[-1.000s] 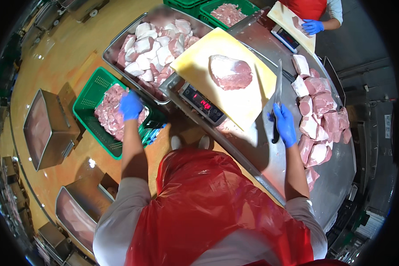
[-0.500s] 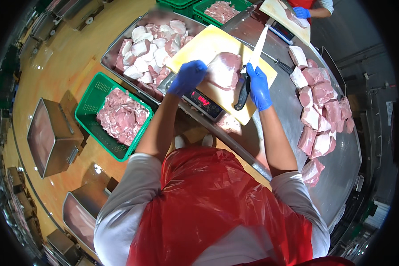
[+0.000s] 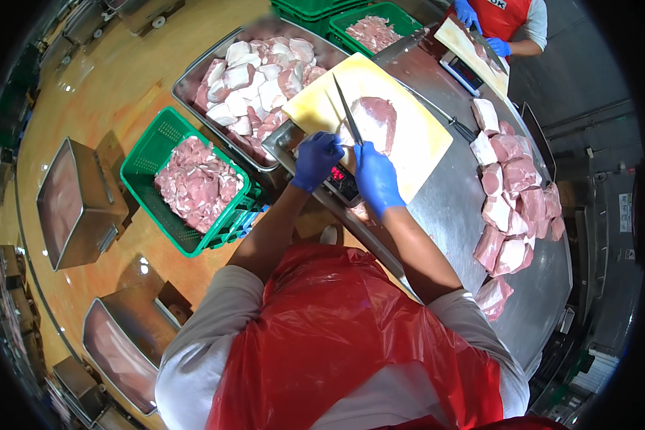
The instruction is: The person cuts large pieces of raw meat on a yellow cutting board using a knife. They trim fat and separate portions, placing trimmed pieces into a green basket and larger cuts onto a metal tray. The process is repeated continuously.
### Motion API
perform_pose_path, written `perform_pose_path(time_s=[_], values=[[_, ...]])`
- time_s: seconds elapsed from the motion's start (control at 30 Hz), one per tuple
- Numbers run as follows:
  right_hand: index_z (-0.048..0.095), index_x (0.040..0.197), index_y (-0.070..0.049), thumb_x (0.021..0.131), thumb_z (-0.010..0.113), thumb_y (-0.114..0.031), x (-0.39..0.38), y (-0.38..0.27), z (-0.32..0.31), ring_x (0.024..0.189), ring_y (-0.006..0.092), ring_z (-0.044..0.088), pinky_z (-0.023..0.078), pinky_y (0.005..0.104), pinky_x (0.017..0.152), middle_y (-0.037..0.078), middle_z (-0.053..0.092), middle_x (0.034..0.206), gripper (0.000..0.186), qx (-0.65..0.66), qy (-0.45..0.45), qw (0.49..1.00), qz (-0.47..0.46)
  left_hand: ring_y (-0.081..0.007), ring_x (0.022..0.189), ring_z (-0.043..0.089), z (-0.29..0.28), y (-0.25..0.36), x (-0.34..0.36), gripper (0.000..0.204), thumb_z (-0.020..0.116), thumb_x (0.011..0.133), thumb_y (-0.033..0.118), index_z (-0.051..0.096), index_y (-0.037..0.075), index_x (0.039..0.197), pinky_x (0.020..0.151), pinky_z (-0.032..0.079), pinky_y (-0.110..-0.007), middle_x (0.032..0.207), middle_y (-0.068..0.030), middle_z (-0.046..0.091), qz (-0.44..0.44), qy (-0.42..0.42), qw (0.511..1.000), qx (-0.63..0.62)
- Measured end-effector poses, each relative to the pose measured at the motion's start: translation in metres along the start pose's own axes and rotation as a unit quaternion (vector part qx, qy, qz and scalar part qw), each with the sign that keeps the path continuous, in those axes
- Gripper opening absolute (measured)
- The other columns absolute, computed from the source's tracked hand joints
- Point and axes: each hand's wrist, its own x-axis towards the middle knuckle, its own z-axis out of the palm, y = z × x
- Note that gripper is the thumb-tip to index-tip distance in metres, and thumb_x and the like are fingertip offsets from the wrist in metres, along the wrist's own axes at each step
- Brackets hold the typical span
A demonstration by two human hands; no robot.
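My right hand (image 3: 377, 178), in a blue glove, is closed around the handle of a knife (image 3: 346, 107). The blade points away from me and slightly left, over the left side of a large piece of raw meat (image 3: 378, 123). This meat lies on a yellowish cutting board (image 3: 423, 147). My left hand (image 3: 315, 161), also gloved in blue, has its fingers curled at the board's near edge, close to the meat's near left side. Whether those fingers pinch anything is hidden. Below them, a digital scale (image 3: 345, 188) is partly covered by my hands.
Beyond the board on the left stands a metal tub (image 3: 186, 89) of meat chunks. A green crate (image 3: 140, 161) holds trimmings. Meat pieces (image 3: 519, 172) lie on the steel table (image 3: 451, 222) at right, near a sharpening steel (image 3: 448, 115). A co-worker (image 3: 505, 18) cuts at upper right.
My right hand has moved left and nearer, swinging the knife from the meat's right side to across its left. My left hand has shifted right and toward me.
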Motion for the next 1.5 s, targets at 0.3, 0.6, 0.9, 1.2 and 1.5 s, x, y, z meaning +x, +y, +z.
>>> perform_pose_path(time_s=[0.3,0.6,0.9,1.2,1.5], values=[[0.055,0.11,-0.002,0.101,0.043,-0.02,-0.062,0.068,-0.013,0.083,0.0455,0.068,0.053,0.054,0.074,0.028,0.068,0.088,0.023,-0.128,-0.103,0.985,-0.057,-0.0227,0.068,0.067,0.0,-0.012,-0.007,0.012,0.076,0.074,0.009,0.069,0.006,0.084,0.065,0.054,-0.035,0.078,-0.008,0.068,-0.014,0.075,0.996,0.047],[0.052,0.112,0.002,0.101,0.044,-0.017,-0.051,0.025,-0.045,0.084,0.046,0.068,0.053,0.0547,0.074,0.028,0.069,0.091,0.023,-0.148,-0.124,0.98,-0.039,-0.0189,0.072,0.067,-0.033,-0.024,-0.016,0.014,0.077,0.076,0.01,0.071,0.004,0.088,0.069,0.055,-0.032,0.082,-0.0089,0.07,-0.061,0.09,0.994,-0.029],[0.059,0.118,0.001,0.104,0.048,-0.033,-0.04,0.019,-0.07,0.08,0.0445,0.069,0.053,0.0507,0.07,0.03,0.068,0.087,0.039,0.141,-0.019,0.986,0.085,-0.0337,0.092,0.068,-0.246,-0.209,-0.095,0.029,0.072,0.085,0.016,0.068,0.004,0.111,0.082,0.054,-0.042,0.102,-0.0176,0.07,-0.208,0.112,0.925,0.298],[0.063,0.103,0.001,0.104,0.055,-0.023,-0.033,0.113,-0.063,0.07,0.0129,0.063,0.051,0.0271,0.063,0.007,0.066,0.082,0.026,0.471,0.125,0.851,0.197,-0.0154,0.095,0.067,-0.126,-0.059,0.052,0.025,0.064,0.094,0.012,0.07,0.001,0.116,0.087,0.053,-0.029,0.105,-0.0088,0.073,-0.164,-0.019,0.986,-0.012],[0.066,0.109,-0.002,0.102,0.059,-0.024,-0.003,0.073,-0.018,0.074,0.0095,0.056,0.05,0.0267,0.07,0.002,0.06,0.086,0.025,0.57,0.108,0.792,0.189,-0.015,0.096,0.067,-0.006,-0.064,0.078,0.026,0.063,0.09,0.015,0.069,-0.002,0.109,0.084,0.054,-0.03,0.103,-0.0086,0.072,0.225,-0.142,0.962,0.055]])
